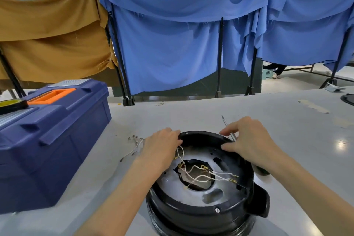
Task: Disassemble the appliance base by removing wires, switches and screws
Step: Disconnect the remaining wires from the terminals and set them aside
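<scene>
The base sits upside down at the near edge of the tabletop, right in front of the person. It is a round black shell with a lug handle sticking out at the near right. A hex-headed screw shows on its near rim. Inside lies a grey metal plate with a dark opening in the middle. White wires with brass terminals cross that opening and trail toward the right wall.

Both grips are on the far rim. The left grip lies at the far left, its fingers curled over the black edge and one white wire running up to its fingertips. The right grip pinches the far right edge, thumb on the inside and forefinger on the outside.

A screwdriver passes under the right grip, its tip pointing away from the person. Whether the grip also holds it cannot be told.

Just left of the left grip, a small bunch of loose wires lies on the tabletop.

Further left stands a blue toolbox with an orange handle, and a tape roll rests on its lid.

At the far right edge, part of a black round object shows.

Beyond the tabletop, a blue cloth and a brown cloth hang over black frames.
</scene>
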Motion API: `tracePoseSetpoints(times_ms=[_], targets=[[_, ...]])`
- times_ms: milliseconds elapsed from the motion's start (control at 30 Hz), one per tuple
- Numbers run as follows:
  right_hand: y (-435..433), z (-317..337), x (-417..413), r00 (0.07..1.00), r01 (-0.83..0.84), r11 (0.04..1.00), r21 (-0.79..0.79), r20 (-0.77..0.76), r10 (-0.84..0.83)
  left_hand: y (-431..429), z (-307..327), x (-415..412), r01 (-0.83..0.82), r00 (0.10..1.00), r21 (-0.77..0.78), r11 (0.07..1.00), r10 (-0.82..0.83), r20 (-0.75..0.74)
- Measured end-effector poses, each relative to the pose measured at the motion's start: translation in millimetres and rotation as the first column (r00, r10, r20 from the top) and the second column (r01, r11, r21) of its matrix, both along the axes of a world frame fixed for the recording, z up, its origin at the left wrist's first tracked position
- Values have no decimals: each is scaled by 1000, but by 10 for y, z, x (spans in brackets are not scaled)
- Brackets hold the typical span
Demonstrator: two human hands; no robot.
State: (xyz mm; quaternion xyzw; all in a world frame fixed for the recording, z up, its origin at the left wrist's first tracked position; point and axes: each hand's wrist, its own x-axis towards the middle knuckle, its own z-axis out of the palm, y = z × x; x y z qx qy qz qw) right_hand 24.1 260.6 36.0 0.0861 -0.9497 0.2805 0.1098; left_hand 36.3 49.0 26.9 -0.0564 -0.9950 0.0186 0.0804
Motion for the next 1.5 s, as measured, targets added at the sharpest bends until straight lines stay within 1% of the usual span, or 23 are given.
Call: tracePoseSetpoints(times_ms=[100,167,267,300,367,433,467,600,733,800,867,900,967,1000,1033,1067,1133,1167,1200,1267,1333,1367,1500], targets=[[-24,-81,57,1000,14,994,108,1,-15,19,-59,-15,-41,998,-33,999,40,-39],[-54,-115,12,1000,0,996,92,-20,1,44,-49,-4,-77,995,-42,996,75,-63],[-91,-126,-116,994,-90,995,34,-55,91,85,5,14,-170,978,-154,973,148,-145],[-111,-128,-157,990,-132,991,-24,-58,131,97,20,18,-198,971,-179,964,168,-169],[-156,-110,-221,981,-193,949,-251,-21,194,113,19,26,-239,964,-177,955,211,-164],[-185,-79,-248,975,-169,862,-478,45,217,95,-35,17,-244,966,-159,957,224,-131],[-182,-75,-262,978,-152,844,-514,47,205,76,-60,13,-237,968,-160,958,218,-125],[-99,-75,-155,995,-96,942,-323,-63,80,32,-90,17,-221,970,-187,957,195,-146],[-88,-185,-49,993,-110,983,-144,-68,101,114,-51,28,-223,968,-209,952,192,-160],[-113,-233,-84,993,-77,985,-154,-104,61,152,-49,37,-221,970,-204,954,192,-152],[-133,-261,-128,992,-72,971,-230,-114,47,195,-28,72,-197,971,-158,968,171,-167],[-141,-271,-145,993,-87,960,-268,-106,60,229,-17,97,-146,978,-118,982,126,-167],[-143,-270,-162,990,-141,911,-387,-75,122,338,8,155,78,989,15,997,-75,-129],[-141,-259,-150,985,-171,872,-458,-68,157,417,27,193,187,979,110,976,-176,-98],[-133,-253,-135,981,-190,841,-506,-79,175,501,35,222,253,967,167,953,-244,-72],[-119,-250,-121,980,-201,827,-525,-109,168,578,31,239,283,959,160,946,-278,-52],[-82,-259,-91,973,-206,844,-494,-191,126,686,-2,239,293,956,70,954,-290,-43],[-65,-271,-69,969,-210,856,-472,-219,117,715,-29,227,287,957,60,956,-285,-52],[-55,-285,-44,967,-213,861,-463,-227,117,731,-40,221,280,960,92,956,-275,-61],[-55,-338,-7,971,-205,865,-458,-208,120,728,-52,208,249,968,229,941,-234,-90],[-73,-392,7,977,-181,887,-424,-180,114,698,-52,197,220,975,377,900,-192,-112],[-87,-403,7,981,-172,886,-430,-159,114,686,-52,191,208,978,413,887,-176,-114],[-153,-336,12,982,-175,778,-603,-55,179,654,-67,158,139,989,381,914,-109,-100]])
